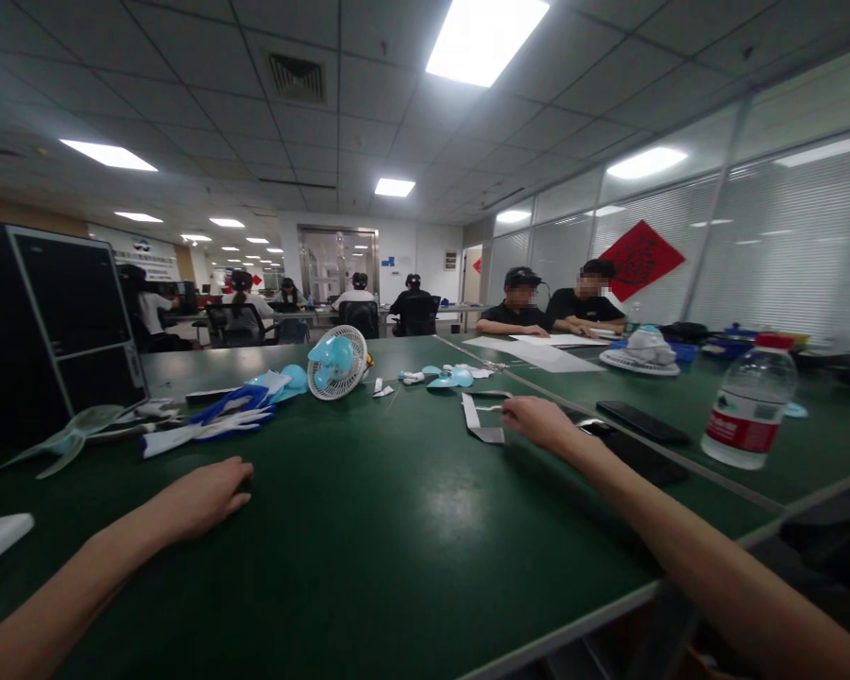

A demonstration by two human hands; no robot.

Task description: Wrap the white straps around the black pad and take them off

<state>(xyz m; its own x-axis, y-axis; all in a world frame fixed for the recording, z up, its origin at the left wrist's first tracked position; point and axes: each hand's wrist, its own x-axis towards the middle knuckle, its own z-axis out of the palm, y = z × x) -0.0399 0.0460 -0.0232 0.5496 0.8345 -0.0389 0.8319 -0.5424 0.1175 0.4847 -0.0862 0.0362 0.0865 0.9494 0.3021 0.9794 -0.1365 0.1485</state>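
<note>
My left hand (212,493) rests on the green tabletop (368,529) with nothing in it, its thumb a little apart from the loosely bent fingers. Farther right, my right hand (535,420) has its fingers pinched together at the end of a thin white strip (491,408). Around it lies a bent white-and-grey flat piece (473,417); whether the two are joined I cannot tell. A small fan (337,363) with light-blue blades and a white grille stands tilted between and beyond my hands. Light-blue fan blades (451,377) lie past my right hand.
White-and-blue gloves (212,427) and a translucent blade piece (77,436) lie left, by a black cabinet (57,321). On the right are a phone (643,422), a water bottle (751,406) and a white grille (637,363). Two people sit across the table, with white sheets (538,353) before them.
</note>
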